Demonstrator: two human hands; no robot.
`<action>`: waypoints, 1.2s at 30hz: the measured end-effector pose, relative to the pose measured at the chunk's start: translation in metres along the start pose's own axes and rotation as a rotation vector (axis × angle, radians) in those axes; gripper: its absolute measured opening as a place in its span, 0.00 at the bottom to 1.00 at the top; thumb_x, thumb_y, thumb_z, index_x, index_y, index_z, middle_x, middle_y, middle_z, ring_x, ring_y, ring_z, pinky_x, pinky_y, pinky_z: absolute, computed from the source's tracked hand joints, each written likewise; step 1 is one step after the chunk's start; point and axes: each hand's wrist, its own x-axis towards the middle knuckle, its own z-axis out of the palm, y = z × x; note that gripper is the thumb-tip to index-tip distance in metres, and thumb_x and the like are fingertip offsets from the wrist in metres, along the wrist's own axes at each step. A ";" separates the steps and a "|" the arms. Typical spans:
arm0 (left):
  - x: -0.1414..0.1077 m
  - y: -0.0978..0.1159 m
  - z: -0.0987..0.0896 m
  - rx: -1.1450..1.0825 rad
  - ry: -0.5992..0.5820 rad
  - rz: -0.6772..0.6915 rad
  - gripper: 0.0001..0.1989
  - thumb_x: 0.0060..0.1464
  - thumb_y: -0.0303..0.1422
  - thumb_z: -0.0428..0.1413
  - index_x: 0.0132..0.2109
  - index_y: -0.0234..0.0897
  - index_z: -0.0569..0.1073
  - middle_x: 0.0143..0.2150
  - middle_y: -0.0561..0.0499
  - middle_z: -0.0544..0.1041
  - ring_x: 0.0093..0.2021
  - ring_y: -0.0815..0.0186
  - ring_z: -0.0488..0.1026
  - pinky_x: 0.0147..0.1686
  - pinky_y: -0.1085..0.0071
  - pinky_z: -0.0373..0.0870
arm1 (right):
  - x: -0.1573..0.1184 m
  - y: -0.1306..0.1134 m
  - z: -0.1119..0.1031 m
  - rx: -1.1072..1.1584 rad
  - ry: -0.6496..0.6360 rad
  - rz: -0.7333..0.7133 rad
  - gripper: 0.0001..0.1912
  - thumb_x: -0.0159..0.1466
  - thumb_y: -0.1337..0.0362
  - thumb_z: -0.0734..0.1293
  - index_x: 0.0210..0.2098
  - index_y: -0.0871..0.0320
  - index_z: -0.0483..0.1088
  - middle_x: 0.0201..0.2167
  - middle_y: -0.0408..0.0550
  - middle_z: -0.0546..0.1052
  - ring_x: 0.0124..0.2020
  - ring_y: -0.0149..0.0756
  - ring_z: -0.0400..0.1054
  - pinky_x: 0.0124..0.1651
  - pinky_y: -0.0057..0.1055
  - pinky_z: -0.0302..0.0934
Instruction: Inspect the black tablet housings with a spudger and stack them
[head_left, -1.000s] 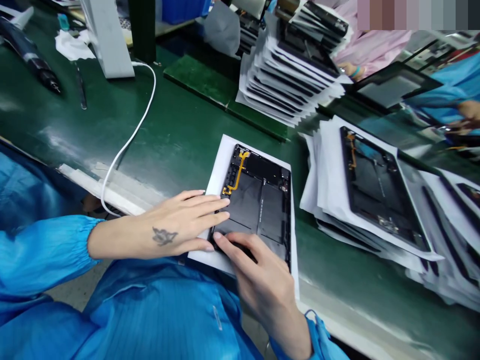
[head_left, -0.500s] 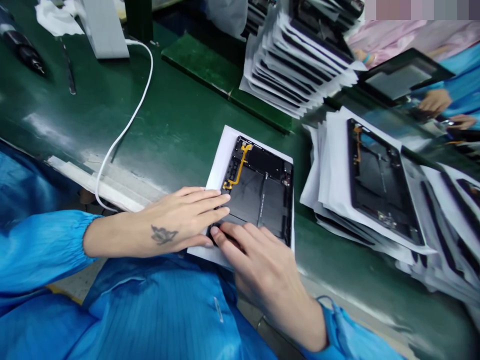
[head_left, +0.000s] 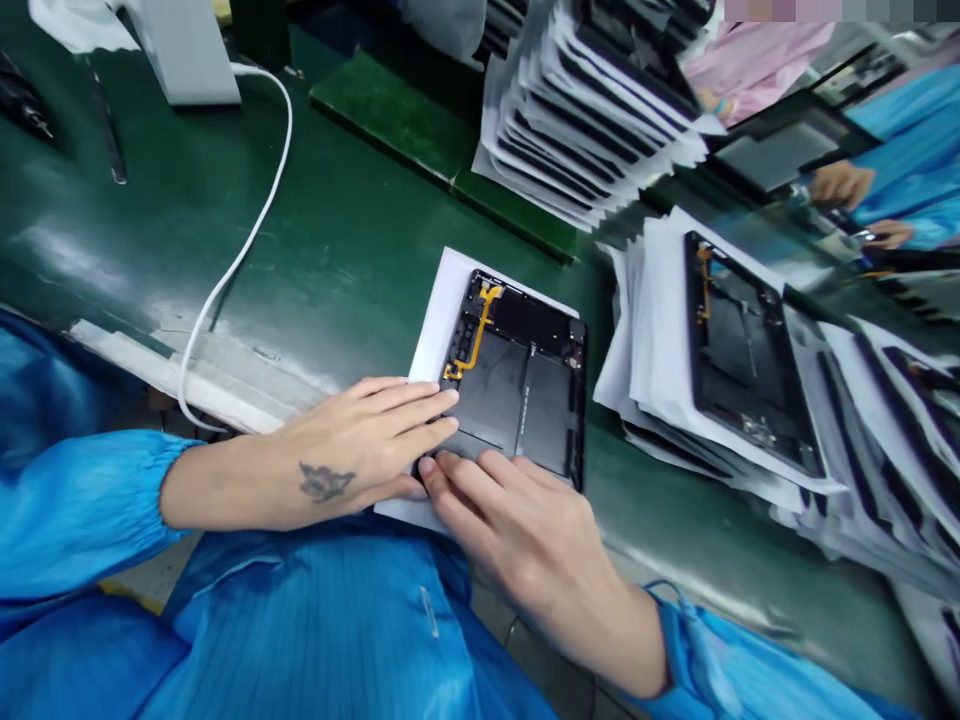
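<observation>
Looks like the press-down step, left hand point(head_left: 360, 445) and right hand point(head_left: 525, 530) lying flat, not pinching, on the near edge of the open tablet back point(head_left: 517, 395), so it wants even pressure along that edge next.

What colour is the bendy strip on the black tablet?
It's golden yellow: that flex cable on the tablet shows clearly in the head view.

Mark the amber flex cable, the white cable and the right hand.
Amber flex cable point(head_left: 477, 335), head view, middle of its run.
White cable point(head_left: 259, 225), head view, mid-length.
Right hand point(head_left: 540, 535), head view, back of the hand.
</observation>
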 end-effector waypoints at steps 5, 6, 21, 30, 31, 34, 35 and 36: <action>-0.003 0.000 0.002 -0.046 0.021 -0.029 0.25 0.69 0.40 0.53 0.66 0.32 0.64 0.69 0.38 0.66 0.71 0.56 0.61 0.68 0.57 0.61 | 0.002 0.001 -0.006 0.024 -0.046 -0.032 0.20 0.75 0.71 0.53 0.36 0.60 0.74 0.32 0.46 0.75 0.29 0.33 0.61 0.31 0.33 0.51; -0.003 0.000 0.003 -0.048 0.020 -0.029 0.24 0.69 0.40 0.53 0.66 0.33 0.64 0.69 0.38 0.66 0.71 0.56 0.61 0.68 0.58 0.60 | 0.002 0.001 -0.006 0.021 -0.044 -0.030 0.19 0.75 0.71 0.54 0.36 0.59 0.74 0.31 0.46 0.75 0.29 0.33 0.61 0.31 0.33 0.51; -0.029 0.007 -0.005 0.129 0.176 -0.019 0.18 0.69 0.27 0.50 0.63 0.29 0.68 0.59 0.37 0.75 0.59 0.56 0.74 0.56 0.59 0.74 | -0.047 -0.021 -0.004 0.515 0.668 0.675 0.22 0.70 0.64 0.66 0.63 0.48 0.67 0.25 0.40 0.71 0.24 0.33 0.62 0.29 0.32 0.60; -0.030 0.015 -0.003 0.262 0.178 0.124 0.16 0.67 0.21 0.49 0.58 0.29 0.71 0.54 0.38 0.79 0.55 0.58 0.77 0.52 0.62 0.77 | -0.044 -0.035 0.028 0.808 0.723 0.469 0.29 0.73 0.45 0.55 0.41 0.58 0.79 0.30 0.50 0.76 0.33 0.37 0.70 0.34 0.36 0.64; -0.028 0.015 -0.003 0.271 0.172 0.135 0.15 0.68 0.21 0.48 0.58 0.29 0.71 0.54 0.38 0.79 0.55 0.57 0.77 0.52 0.62 0.78 | -0.044 -0.038 0.035 0.724 0.748 0.407 0.21 0.73 0.52 0.60 0.44 0.61 0.78 0.31 0.50 0.77 0.33 0.37 0.70 0.35 0.36 0.65; -0.025 0.013 0.000 0.291 0.175 0.171 0.15 0.69 0.22 0.46 0.58 0.28 0.72 0.54 0.37 0.79 0.55 0.56 0.77 0.49 0.63 0.79 | -0.044 -0.044 0.053 0.419 0.743 0.295 0.10 0.69 0.70 0.67 0.49 0.65 0.73 0.34 0.53 0.79 0.37 0.39 0.72 0.39 0.38 0.67; -0.024 0.012 0.001 0.294 0.185 0.185 0.15 0.69 0.22 0.46 0.57 0.27 0.72 0.54 0.36 0.79 0.56 0.56 0.77 0.49 0.62 0.79 | -0.044 -0.045 0.058 0.337 0.729 0.279 0.12 0.67 0.73 0.68 0.50 0.66 0.73 0.35 0.53 0.79 0.38 0.40 0.72 0.40 0.39 0.68; -0.024 0.012 0.002 0.295 0.194 0.197 0.16 0.69 0.21 0.46 0.57 0.27 0.72 0.55 0.36 0.79 0.57 0.56 0.76 0.50 0.62 0.79 | -0.044 -0.045 0.062 0.279 0.717 0.272 0.13 0.66 0.74 0.68 0.50 0.66 0.73 0.35 0.53 0.80 0.39 0.40 0.72 0.40 0.39 0.68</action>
